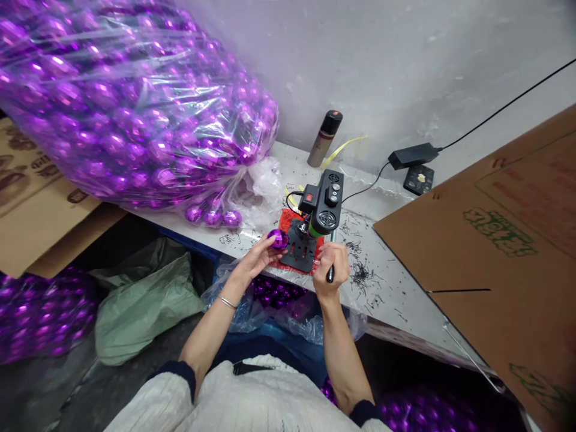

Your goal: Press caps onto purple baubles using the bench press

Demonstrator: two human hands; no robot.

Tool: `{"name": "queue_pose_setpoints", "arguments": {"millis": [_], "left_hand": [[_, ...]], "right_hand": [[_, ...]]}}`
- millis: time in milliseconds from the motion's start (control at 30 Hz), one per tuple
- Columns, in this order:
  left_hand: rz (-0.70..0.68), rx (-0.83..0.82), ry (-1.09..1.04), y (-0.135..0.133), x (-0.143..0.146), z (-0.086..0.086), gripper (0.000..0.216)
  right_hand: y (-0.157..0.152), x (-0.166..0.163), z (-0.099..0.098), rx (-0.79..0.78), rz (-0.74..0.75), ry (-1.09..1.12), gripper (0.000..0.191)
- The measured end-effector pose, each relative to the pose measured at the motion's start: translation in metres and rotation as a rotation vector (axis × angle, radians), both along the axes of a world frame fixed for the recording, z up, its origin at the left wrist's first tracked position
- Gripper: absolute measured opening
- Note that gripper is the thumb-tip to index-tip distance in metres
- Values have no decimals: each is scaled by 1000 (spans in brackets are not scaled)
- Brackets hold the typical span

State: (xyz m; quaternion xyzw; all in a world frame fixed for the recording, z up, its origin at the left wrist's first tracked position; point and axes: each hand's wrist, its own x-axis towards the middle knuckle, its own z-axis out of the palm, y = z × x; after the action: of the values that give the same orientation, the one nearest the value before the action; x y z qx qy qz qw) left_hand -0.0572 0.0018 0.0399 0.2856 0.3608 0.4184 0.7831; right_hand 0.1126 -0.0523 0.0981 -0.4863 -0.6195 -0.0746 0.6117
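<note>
My left hand [260,257] holds a shiny purple faceted ball [278,239] between thumb and fingers, at the left edge of a small black bench drill's slotted base plate [297,255]. The drill's black motor head [328,201], with a red switch and a green band, stands above the plate. My right hand [332,267] is closed around a black handle [330,275] to the right of the base. My fingers hide where the handle joins, so I cannot tell if it belongs to the drill. A red cloth [284,221] lies under the base.
A big clear bag of purple balls [148,114] fills the left of the bench. Behind the drill stands a spray can [324,138], with a black power adapter [413,156] farther right. A large cardboard box [504,240] leans at the right. Black shavings [361,271] litter the bench.
</note>
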Motion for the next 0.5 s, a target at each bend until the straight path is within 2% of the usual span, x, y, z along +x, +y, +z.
{"name": "queue_pose_setpoints", "arguments": {"millis": [100, 233, 367, 500], "left_hand": [[-5, 12, 38, 1, 11, -1, 42], [40, 104, 272, 6, 26, -11, 56], [64, 397, 503, 7, 39, -24, 60], [7, 726, 766, 3, 43, -25, 58]], "right_hand": [[0, 0, 1, 8, 8, 2, 26], [0, 0, 0, 1, 6, -2, 26], [0, 1, -1, -6, 4, -17, 24], [0, 1, -1, 1, 5, -19, 23]]}}
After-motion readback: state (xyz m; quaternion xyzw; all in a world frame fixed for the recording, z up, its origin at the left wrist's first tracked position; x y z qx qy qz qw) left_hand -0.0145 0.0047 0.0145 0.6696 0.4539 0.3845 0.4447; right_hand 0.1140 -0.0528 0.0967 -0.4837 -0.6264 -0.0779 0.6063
